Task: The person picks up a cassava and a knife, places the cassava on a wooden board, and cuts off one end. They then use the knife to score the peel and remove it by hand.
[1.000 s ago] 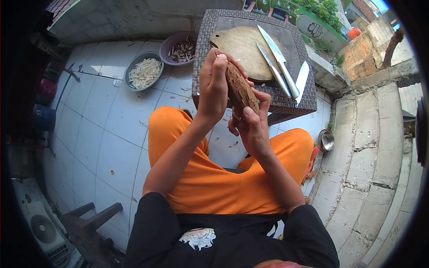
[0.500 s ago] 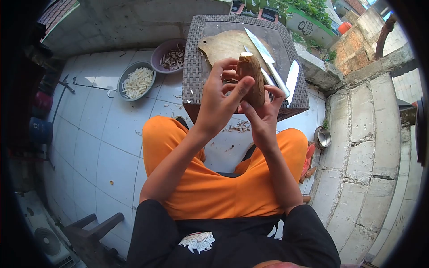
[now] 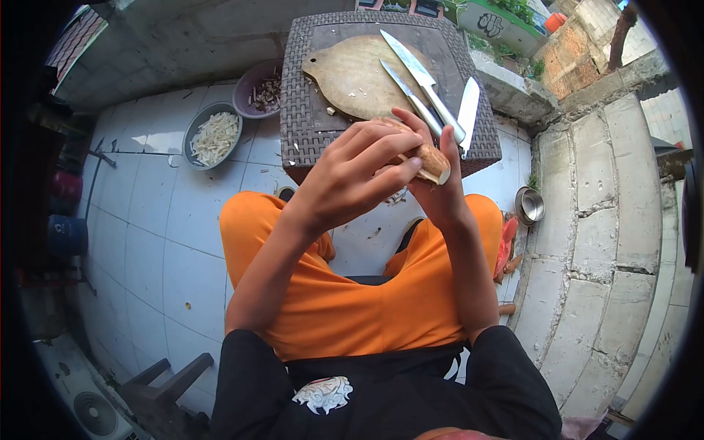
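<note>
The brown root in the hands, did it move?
Yes. The brown root tipped from upright to lying sideways, cut end toward the knives, still before the wicker table.

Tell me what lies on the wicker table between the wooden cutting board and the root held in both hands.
In the head view, bare weave of the wicker table and one small pale scrap separate the cutting board from the root.

knives [image 3: 423,77]: 3 | bowls [image 3: 213,136]: 3 | cutting board [image 3: 352,70]: 1 | wicker table [image 3: 295,110]: 1 | root [image 3: 429,160]: 1
</note>
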